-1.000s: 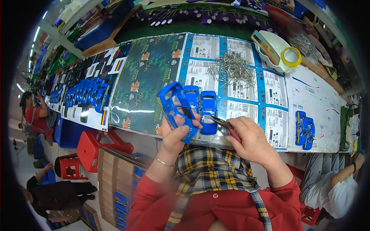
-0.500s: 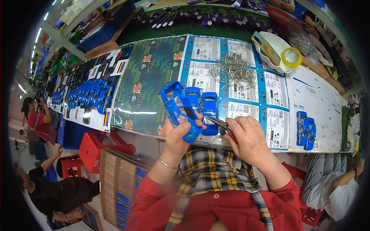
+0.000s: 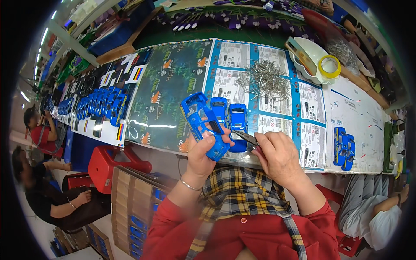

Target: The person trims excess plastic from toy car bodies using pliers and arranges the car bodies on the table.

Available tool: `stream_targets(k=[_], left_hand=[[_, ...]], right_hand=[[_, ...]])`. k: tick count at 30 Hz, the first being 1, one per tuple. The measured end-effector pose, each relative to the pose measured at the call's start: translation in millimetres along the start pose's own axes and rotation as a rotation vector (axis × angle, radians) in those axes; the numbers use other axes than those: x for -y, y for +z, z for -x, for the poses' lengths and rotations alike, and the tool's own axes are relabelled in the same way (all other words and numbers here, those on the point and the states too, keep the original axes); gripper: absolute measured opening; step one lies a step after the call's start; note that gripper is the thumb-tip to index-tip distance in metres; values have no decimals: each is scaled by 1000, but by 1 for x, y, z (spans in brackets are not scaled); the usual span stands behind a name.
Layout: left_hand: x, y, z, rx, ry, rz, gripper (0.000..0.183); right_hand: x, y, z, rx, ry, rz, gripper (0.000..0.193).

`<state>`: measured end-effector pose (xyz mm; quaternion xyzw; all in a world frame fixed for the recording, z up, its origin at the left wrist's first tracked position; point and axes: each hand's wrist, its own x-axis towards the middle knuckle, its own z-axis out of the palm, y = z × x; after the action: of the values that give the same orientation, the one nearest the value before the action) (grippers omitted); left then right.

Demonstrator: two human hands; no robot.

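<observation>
The left grip (image 3: 200,155) is clamping the blue toy car shell (image 3: 202,118) at its near end, the thumb lying over it and fingertips showing along its right side. The right grip (image 3: 279,154) is closing around a pair of pliers (image 3: 248,139), just right of the shell; I cannot tell whether the plier tips are meeting or parting. They are pointing toward the shell over a blue toy car (image 3: 238,118), and a second blue car (image 3: 219,105) is standing between that one and the shell.

The worktop's (image 3: 362,145) front edge is running close by the shell's near end. To the shell's left, a flat green sheet (image 3: 162,93) is spreading toward a row of blue cars (image 3: 102,105). Beyond the shell, to the right, a pile of metal pins (image 3: 268,80) is lying, with a white bowl (image 3: 317,79) sitting farther off.
</observation>
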<state>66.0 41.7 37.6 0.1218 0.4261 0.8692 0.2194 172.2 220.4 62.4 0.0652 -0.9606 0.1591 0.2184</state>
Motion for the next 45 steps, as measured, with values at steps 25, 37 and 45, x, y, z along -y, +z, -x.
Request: stream_targets(k=[25,37,45], left_hand=[[-5,-7,4,193,68,352,67],[-14,-8,13,177,178,234,83],[-8,-8,20,203,256,144,84]], right_hand=[[20,-11,19,221,450,-669,28],[36,6,4,194,200,-579,31],[39,4,4,205,151,-457,29]])
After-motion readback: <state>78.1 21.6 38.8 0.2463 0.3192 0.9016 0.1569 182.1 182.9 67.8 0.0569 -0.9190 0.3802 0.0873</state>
